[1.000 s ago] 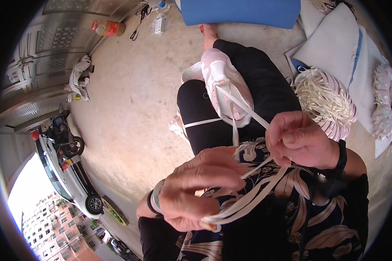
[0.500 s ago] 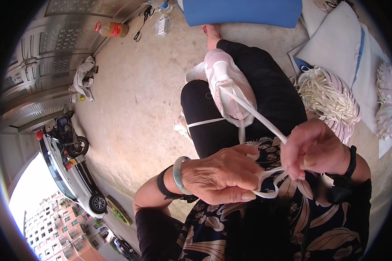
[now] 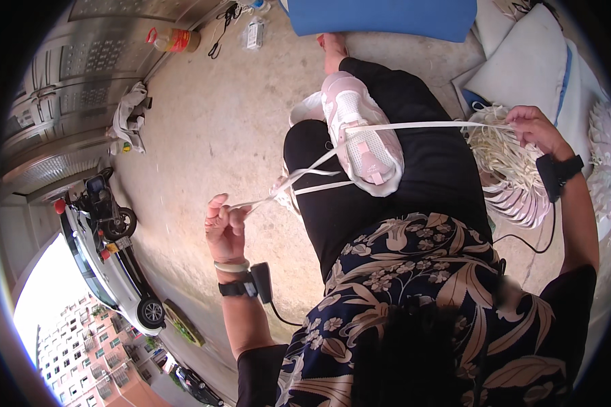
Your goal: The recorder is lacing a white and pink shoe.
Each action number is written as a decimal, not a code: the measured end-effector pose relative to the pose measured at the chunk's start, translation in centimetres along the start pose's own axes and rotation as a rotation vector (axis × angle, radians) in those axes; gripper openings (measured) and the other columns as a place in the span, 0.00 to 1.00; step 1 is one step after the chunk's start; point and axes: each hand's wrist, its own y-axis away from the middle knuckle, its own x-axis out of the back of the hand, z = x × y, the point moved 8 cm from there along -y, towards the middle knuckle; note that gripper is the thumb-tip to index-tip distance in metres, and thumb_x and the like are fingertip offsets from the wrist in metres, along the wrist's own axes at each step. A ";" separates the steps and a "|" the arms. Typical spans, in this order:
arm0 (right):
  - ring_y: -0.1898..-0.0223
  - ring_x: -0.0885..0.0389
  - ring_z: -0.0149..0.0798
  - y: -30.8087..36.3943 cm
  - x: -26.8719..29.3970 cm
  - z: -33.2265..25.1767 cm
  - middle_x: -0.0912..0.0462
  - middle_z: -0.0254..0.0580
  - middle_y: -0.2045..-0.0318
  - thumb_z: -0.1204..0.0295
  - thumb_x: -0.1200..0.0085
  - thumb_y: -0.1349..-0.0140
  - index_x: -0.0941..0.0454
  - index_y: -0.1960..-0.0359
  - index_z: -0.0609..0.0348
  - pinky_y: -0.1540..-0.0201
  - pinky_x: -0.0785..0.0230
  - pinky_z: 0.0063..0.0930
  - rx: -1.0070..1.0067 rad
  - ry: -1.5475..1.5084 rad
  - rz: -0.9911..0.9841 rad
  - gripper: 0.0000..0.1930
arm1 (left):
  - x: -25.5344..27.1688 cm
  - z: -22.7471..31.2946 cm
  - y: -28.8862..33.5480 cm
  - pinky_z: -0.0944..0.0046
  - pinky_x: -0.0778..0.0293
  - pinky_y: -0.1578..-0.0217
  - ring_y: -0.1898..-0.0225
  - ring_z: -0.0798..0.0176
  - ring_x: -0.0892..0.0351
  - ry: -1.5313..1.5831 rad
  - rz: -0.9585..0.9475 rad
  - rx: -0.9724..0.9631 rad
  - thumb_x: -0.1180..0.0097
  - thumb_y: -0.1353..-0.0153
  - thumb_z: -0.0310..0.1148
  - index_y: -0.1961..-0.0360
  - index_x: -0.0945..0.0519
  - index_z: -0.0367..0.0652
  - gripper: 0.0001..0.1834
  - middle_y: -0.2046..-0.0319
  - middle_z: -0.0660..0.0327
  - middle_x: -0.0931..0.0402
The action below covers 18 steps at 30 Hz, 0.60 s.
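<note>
Bracelet (image 3: 231, 267) side: left hand (image 3: 226, 234) had thumb and fingers pinched together on one length of white lace (image 3: 312, 167), with the shoe (image 3: 366, 157) lying farther from the body and to its right

Lace: two lengths left the shoe's upper, spread to opposite sides, one reaching each hand

Shoe: rested upper side up on the black trousers (image 3: 434, 169), between the hands; its long axis ran away from the body, toe far and leaning slightly left; neither hand was clearly nearer

Wrist strap (image 3: 569, 166) side: right hand (image 3: 540, 130) pinched the other length between thumb and fingers, with the shoe to its left

Counts, left to right: one bottle (image 3: 175, 40), two hands, one shoe between them, two shoe bundles, the nearer (image 3: 519, 203) just beside the right hand and the farther (image 3: 601, 156) near the rim; shoes inside them overlapped too much to count
</note>
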 end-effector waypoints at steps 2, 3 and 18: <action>0.84 0.33 0.24 -2.4 0.7 1.5 0.32 0.30 0.85 0.72 0.51 0.45 0.26 0.70 0.58 0.82 0.35 0.23 -0.015 0.109 0.075 0.04 | 6.0 -0.3 0.4 0.61 0.28 0.60 0.85 0.71 0.37 0.019 0.205 -0.016 0.51 0.43 0.25 0.56 0.28 0.39 0.12 0.85 0.66 0.34; 0.81 0.30 0.28 -3.7 0.6 1.5 0.31 0.34 0.84 0.72 0.51 0.47 0.26 0.71 0.58 0.79 0.34 0.27 -0.006 0.431 0.105 0.04 | 9.4 -0.9 0.9 0.64 0.27 0.63 0.82 0.70 0.33 -0.032 0.338 0.058 0.50 0.45 0.25 0.59 0.27 0.40 0.10 0.82 0.65 0.31; 0.66 0.26 0.38 -1.8 -25.3 -12.7 0.27 0.37 0.72 0.74 0.52 0.52 0.28 0.70 0.56 0.56 0.39 0.32 1.142 1.080 0.257 0.07 | -13.8 -7.1 -5.1 0.60 0.26 0.61 0.60 0.48 0.23 -1.146 -0.237 -0.412 0.50 0.48 0.21 0.61 0.24 0.37 0.12 0.63 0.47 0.24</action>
